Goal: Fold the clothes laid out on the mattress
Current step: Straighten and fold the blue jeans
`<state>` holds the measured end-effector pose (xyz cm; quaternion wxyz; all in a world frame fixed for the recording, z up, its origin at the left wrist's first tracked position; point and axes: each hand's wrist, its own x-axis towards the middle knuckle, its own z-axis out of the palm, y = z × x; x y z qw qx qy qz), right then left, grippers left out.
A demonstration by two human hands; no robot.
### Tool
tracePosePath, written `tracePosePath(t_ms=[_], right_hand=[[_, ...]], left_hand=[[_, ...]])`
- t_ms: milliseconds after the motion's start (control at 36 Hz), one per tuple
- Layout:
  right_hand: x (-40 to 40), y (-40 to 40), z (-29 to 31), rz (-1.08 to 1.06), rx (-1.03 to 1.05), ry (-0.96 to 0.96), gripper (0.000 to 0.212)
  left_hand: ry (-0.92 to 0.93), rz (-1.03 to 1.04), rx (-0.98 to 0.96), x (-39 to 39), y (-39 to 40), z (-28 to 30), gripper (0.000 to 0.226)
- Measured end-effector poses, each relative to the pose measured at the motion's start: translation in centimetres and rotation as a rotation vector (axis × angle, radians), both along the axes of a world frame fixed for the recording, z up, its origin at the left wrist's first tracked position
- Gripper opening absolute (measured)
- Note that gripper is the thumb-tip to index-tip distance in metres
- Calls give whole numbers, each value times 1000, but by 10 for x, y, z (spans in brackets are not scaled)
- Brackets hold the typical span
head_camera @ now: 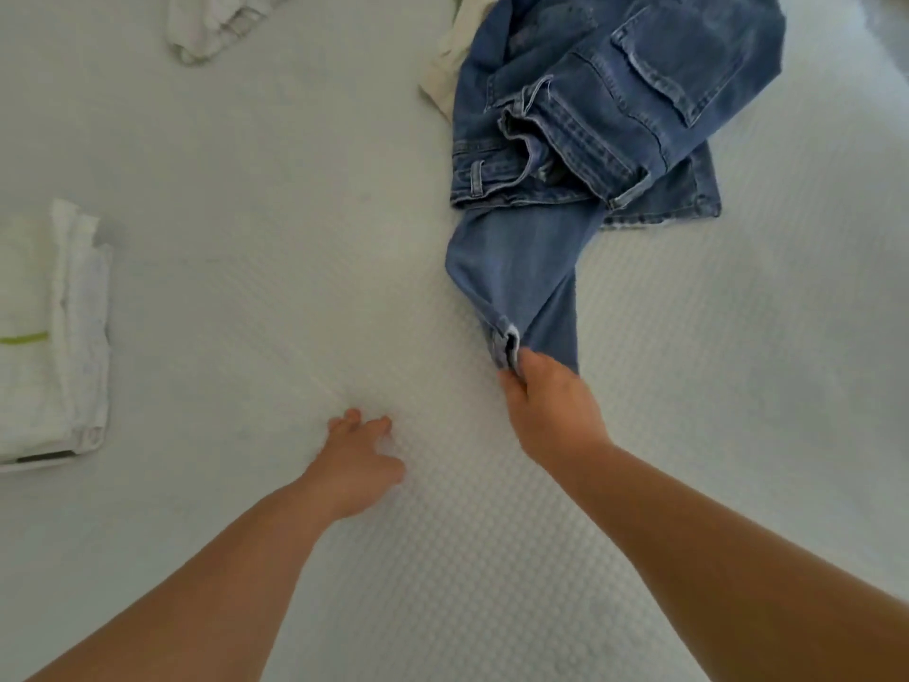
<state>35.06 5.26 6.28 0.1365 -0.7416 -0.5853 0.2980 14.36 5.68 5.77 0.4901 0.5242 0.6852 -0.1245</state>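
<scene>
A pair of blue jeans lies crumpled at the upper right of the white mattress, with one leg stretched down toward me. My right hand grips the hem end of that leg, fingers curled round the bunched denim. My left hand hovers low over the mattress to the left of it, fingers loosely spread and holding nothing. A cream garment pokes out from under the jeans' left side.
A folded white stack with a green stripe sits at the left edge. A crumpled white garment lies at the top left. Bare textured mattress spreads across the middle and the lower right.
</scene>
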Motion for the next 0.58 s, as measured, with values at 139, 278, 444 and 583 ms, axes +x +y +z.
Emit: tracePosePath(t_ms=[139, 278, 444, 583], right_hand=[[-22, -61, 36, -99, 43, 168, 21], [-56, -118, 62, 113, 83, 156, 20], [-86, -167, 79, 256, 59, 209, 12], [-63, -165, 85, 168, -176, 403, 36]], left_hand=[[-458, 801, 1, 25, 8, 50, 39], [-687, 684, -110, 56, 1, 71, 58], [-384, 544, 123, 45, -30, 58, 15], [-308, 270, 211, -21, -74, 57, 34]])
